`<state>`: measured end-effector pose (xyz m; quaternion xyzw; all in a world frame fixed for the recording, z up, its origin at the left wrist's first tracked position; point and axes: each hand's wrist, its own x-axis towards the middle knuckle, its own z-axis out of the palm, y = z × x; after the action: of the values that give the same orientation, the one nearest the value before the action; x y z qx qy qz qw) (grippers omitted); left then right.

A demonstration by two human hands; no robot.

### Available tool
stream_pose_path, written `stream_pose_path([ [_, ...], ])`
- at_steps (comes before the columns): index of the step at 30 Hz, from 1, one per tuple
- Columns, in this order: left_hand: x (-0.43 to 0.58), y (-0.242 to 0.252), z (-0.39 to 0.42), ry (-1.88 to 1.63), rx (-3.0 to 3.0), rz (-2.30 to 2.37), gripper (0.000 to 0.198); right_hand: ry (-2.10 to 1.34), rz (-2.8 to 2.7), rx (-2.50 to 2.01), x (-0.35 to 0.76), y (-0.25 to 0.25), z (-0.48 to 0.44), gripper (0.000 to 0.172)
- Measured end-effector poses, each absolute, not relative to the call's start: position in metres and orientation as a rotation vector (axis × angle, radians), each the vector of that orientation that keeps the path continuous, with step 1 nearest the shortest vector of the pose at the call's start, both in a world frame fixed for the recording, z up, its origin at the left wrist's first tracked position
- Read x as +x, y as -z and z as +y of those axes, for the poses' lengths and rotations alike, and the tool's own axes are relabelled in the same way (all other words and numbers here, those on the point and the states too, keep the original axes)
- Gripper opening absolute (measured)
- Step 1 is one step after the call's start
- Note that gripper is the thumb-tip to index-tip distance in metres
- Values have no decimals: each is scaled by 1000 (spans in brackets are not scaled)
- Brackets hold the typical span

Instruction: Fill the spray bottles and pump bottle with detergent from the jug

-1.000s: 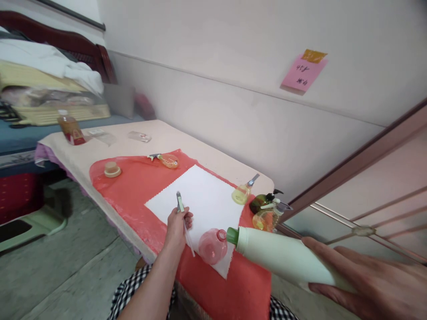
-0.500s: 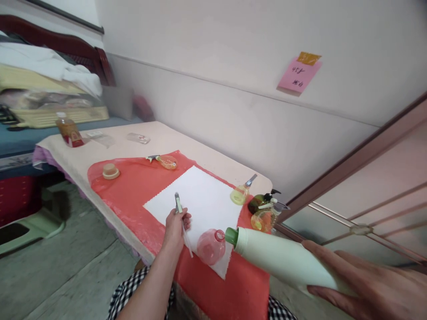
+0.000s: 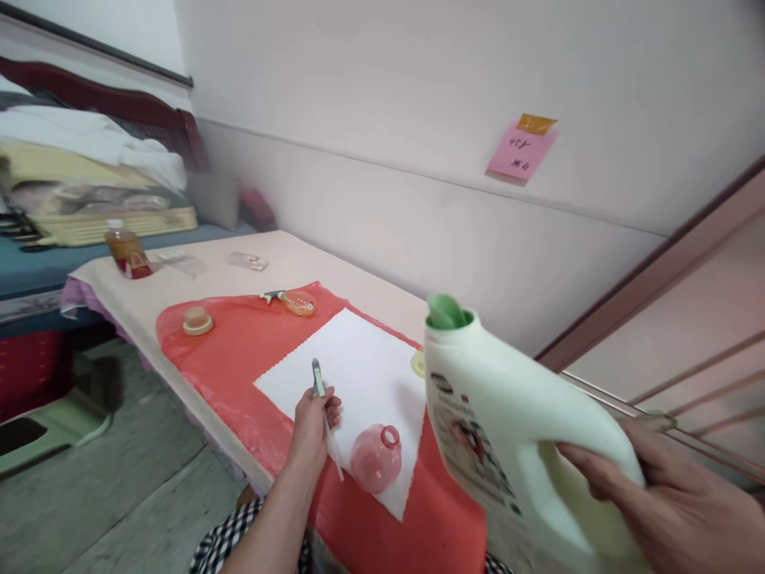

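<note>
My right hand (image 3: 651,486) grips the handle of a pale green detergent jug (image 3: 526,414). The jug is uncapped and leans left, its green spout (image 3: 445,311) tipped upward, with a printed label on its side. My left hand (image 3: 316,414) is closed around a spray head (image 3: 317,376) whose thin white dip tube (image 3: 335,450) hangs below the fingers. Beside that hand, a round pink see-through bottle (image 3: 375,460) stands with its neck open on a white sheet (image 3: 352,359). The jug is apart from the bottle. A beige cap (image 3: 197,320) lies on the red plastic sheet (image 3: 221,351).
An orange spray bottle (image 3: 299,302) lies at the back of the red sheet. A yellow bottle (image 3: 417,363) is mostly hidden behind the jug. Far left on the table stands a bottle of amber liquid (image 3: 127,251). A pink note (image 3: 521,151) hangs on the wall.
The jug has been raised and turned more upright, its spout moving up and away from the pink bottle's neck. The jug now covers the bottles at the table's right. My left hand stays nearly still.
</note>
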<state>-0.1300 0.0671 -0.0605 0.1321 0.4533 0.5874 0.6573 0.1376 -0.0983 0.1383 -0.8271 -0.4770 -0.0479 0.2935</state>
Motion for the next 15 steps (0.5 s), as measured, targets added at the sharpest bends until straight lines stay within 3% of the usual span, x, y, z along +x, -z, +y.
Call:
stream_pose_path([
  [3, -130, 60, 67, -1333, 307, 1033, 26, 153, -1138, -1915, 109, -127, -50, 41],
  [6, -130, 59, 68, -1334, 318, 1038, 28, -323, -982, -1602, 94, -94, 9, 48],
  [11, -130, 58, 70, -1335, 337, 1038, 33, -499, -962, -1482, 72, -18, 86, 54],
  [15, -130, 59, 71, -1332, 344, 1043, 34, -503, -931, -1517, 51, 32, 102, 46],
])
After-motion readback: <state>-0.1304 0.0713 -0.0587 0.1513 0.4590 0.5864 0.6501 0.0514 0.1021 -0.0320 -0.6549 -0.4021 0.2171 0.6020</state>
